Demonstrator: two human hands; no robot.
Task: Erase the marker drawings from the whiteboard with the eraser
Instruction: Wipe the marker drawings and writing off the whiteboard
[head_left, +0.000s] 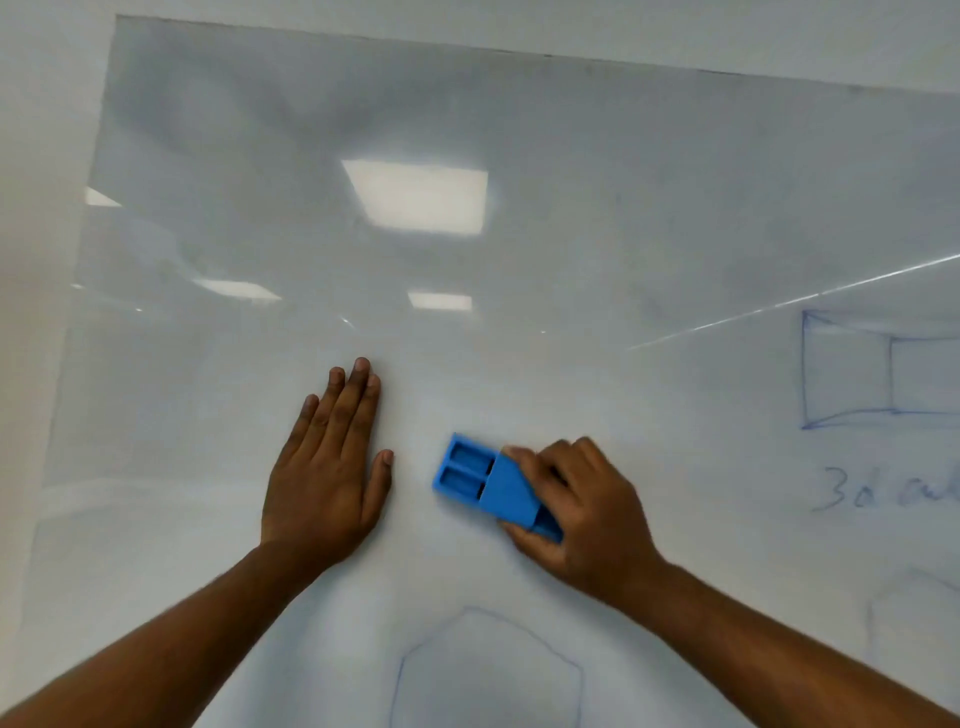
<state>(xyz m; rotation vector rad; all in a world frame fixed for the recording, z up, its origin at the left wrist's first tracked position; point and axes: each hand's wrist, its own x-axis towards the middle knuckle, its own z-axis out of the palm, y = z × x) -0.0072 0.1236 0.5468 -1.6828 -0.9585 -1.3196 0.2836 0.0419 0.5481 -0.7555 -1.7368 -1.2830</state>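
A glossy whiteboard (519, 234) fills the view. My right hand (587, 512) grips a blue plastic eraser (485, 480) and holds it flat against the board near the middle. My left hand (330, 467) rests flat on the board to the left of the eraser, fingers straight and together. Blue marker drawings remain: a box shape (852, 369) at the right edge, handwriting "3d" (852, 491) below it, a hexagon outline (485, 670) at the bottom centre, and a faint outline (909, 613) at the lower right.
The board's top edge (519, 52) and left edge (98, 182) meet a pale wall (41, 156). Ceiling lights reflect on the board's upper middle (415, 195). The upper and left parts of the board carry only faint smears.
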